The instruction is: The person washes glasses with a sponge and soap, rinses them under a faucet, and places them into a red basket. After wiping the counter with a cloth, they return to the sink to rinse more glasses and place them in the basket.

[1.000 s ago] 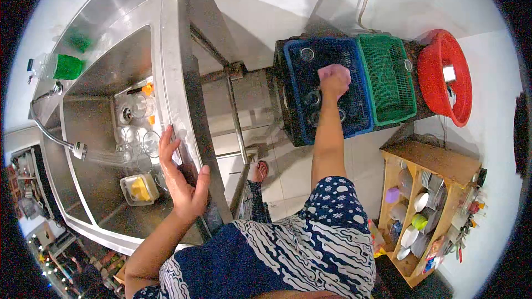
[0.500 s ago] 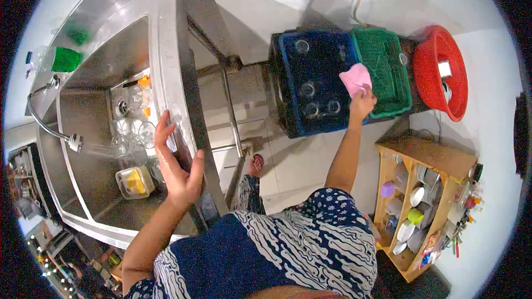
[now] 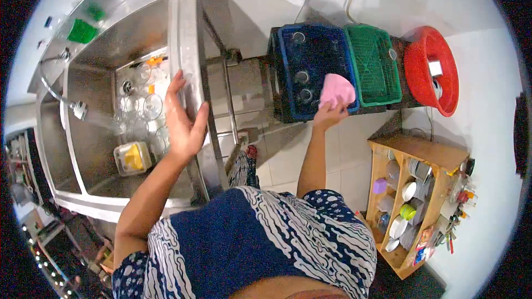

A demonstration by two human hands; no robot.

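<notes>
Head view shows a pink folded cloth pinched in the fingers of the right hand, held over the near corner of a dark blue plastic crate; the cloth hides part of the clear glasses standing inside, and how many there are is hard to tell. Beside that crate sit a green mesh plastic basket and a round red plastic basin. At the other side the left hand, fingers spread wide and holding nothing, rests against the rim of a stainless steel sink, where more glassware lies blurred under running water.
</notes>
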